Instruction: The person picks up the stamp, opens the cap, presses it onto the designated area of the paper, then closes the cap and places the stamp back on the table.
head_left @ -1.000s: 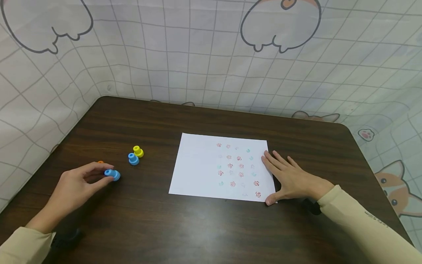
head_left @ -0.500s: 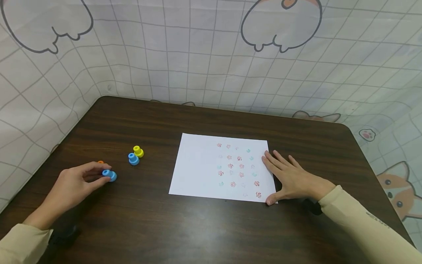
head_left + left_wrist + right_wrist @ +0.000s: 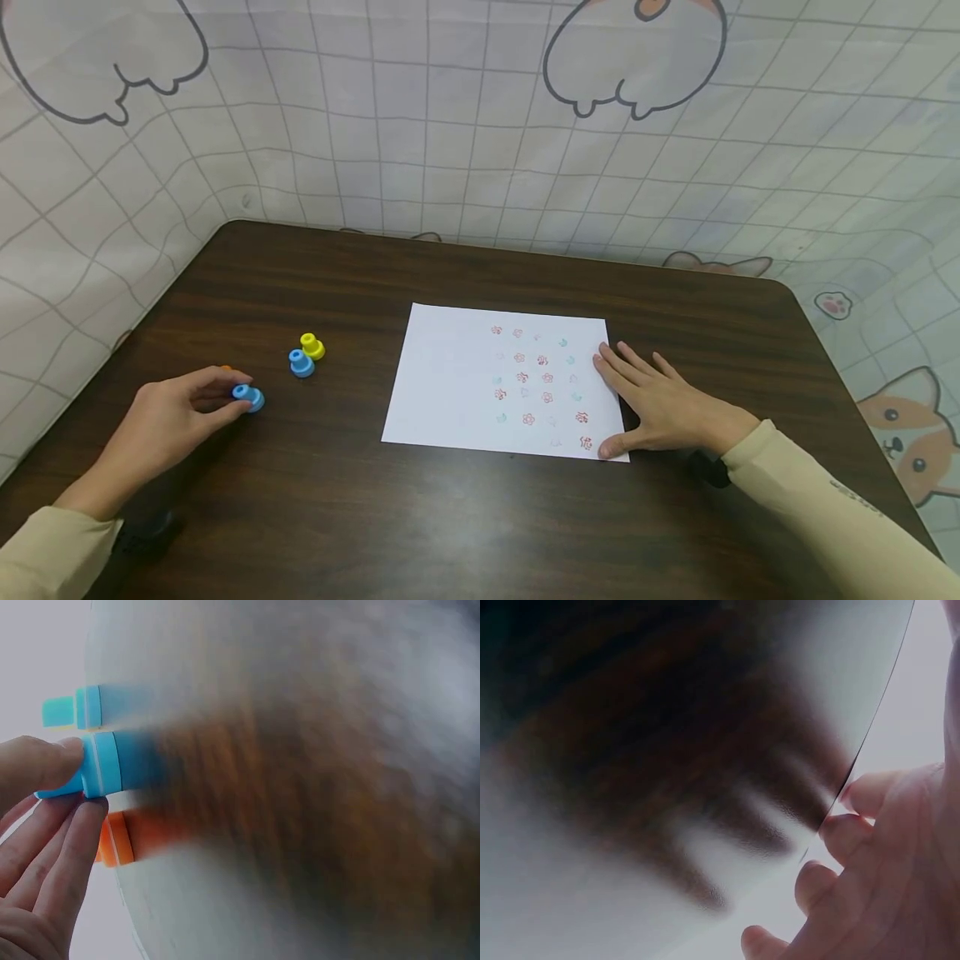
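My left hand (image 3: 168,425) pinches a blue self-inking stamp (image 3: 250,397) between thumb and fingers at the left of the table. The left wrist view shows this stamp (image 3: 105,765) upright, close over its reflection in the table top. An orange stamp (image 3: 227,367) sits behind that hand, mostly hidden by the fingers. Another blue stamp (image 3: 302,364) and a yellow stamp (image 3: 312,347) stand side by side a little farther back. With fingers spread, my right hand (image 3: 663,408) rests on the right edge of a white sheet of paper (image 3: 442,375).
Small red, teal and faint stamp prints (image 3: 522,377) cover the right half of the sheet, and its left half is blank. The dark wood table (image 3: 337,500) meets a gridded cloth (image 3: 465,142) with cartoon dogs at the back and sides.
The left hand has shifted slightly left with the blue stamp, then stayed nearly still. The right hand remains on the paper, and the other stamps have kept their places.
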A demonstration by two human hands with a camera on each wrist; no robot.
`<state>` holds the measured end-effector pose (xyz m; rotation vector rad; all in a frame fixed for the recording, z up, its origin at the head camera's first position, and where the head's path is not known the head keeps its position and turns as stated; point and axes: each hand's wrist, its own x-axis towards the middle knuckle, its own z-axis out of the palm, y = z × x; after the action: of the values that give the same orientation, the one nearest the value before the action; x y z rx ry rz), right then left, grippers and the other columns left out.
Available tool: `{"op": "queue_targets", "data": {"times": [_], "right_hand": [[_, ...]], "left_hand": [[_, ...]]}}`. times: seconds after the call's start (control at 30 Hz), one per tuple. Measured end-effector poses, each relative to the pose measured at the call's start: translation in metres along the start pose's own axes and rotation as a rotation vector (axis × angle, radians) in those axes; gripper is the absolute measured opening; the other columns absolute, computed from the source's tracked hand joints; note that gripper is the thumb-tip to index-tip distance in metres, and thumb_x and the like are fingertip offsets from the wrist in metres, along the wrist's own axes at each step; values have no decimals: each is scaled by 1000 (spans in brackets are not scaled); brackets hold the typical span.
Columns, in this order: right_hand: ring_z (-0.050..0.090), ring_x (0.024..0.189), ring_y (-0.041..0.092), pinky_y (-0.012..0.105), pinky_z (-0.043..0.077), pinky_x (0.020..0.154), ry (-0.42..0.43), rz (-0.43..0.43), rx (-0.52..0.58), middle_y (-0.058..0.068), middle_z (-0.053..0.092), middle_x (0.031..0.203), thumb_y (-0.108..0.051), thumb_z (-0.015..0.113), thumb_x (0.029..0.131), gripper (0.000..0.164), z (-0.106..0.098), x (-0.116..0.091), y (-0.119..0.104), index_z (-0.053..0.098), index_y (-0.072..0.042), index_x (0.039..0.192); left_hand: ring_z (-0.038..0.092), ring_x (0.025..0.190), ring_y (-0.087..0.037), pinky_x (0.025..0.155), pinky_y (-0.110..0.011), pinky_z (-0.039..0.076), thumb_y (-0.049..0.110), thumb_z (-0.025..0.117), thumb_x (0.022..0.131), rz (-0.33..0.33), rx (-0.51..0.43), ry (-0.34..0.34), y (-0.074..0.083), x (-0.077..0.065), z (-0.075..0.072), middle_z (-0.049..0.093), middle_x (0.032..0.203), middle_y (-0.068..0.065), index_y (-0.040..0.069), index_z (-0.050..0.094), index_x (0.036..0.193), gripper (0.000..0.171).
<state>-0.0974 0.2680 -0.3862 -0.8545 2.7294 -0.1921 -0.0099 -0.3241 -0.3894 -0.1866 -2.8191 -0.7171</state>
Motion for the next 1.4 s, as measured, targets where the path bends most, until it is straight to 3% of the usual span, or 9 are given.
{"op": "queue_targets", "data": {"times": [0.07, 0.17, 0.9, 1.2, 1.3, 1.4], "right_hand": [[10, 161, 46, 79, 10, 122, 1, -1, 2, 17, 14, 175, -84, 71, 70, 134, 1, 0, 0, 18, -6, 165], [10, 162, 45, 79, 10, 122, 2, 0, 1, 17, 13, 175, -84, 71, 70, 134, 1, 1, 0, 18, -6, 165], [11, 161, 47, 79, 12, 122, 13, -4, 13, 18, 13, 175, -80, 74, 71, 132, 0, 0, -2, 19, -5, 165], [10, 161, 47, 79, 13, 121, 11, 5, 17, 18, 14, 175, -81, 74, 70, 133, 1, 0, -1, 19, -5, 165], [11, 161, 48, 79, 13, 121, 12, 4, 16, 18, 14, 175, -81, 74, 70, 133, 1, -1, -1, 19, -5, 165], [11, 161, 48, 79, 14, 121, 14, 4, 12, 19, 14, 174, -81, 74, 70, 133, 1, -1, 0, 19, -5, 165]], "left_hand": [[80, 87, -34, 72, -46, 64, 15, 86, 85, 6, 8, -2, 2, 1, 1, 80, 101, -16, 13, 75, 109, 26], [78, 88, -39, 73, -51, 63, 13, 85, 85, 15, 6, 2, 4, 3, 2, 80, 101, -18, 11, 74, 110, 28], [79, 81, -39, 64, -45, 63, 10, 84, 85, 29, 56, 51, 9, 13, 5, 79, 103, -23, 4, 74, 112, 30], [78, 88, -42, 75, -54, 61, 9, 83, 86, -18, 76, 36, 12, 16, 4, 77, 104, -27, -5, 72, 120, 39], [78, 90, -41, 70, -44, 63, 11, 82, 87, -24, 76, 47, 14, 17, 2, 78, 103, -26, -4, 72, 121, 39], [78, 89, -42, 62, -21, 57, 13, 82, 87, -26, 79, 77, 15, 17, -1, 79, 100, -24, -2, 73, 120, 38]]}}
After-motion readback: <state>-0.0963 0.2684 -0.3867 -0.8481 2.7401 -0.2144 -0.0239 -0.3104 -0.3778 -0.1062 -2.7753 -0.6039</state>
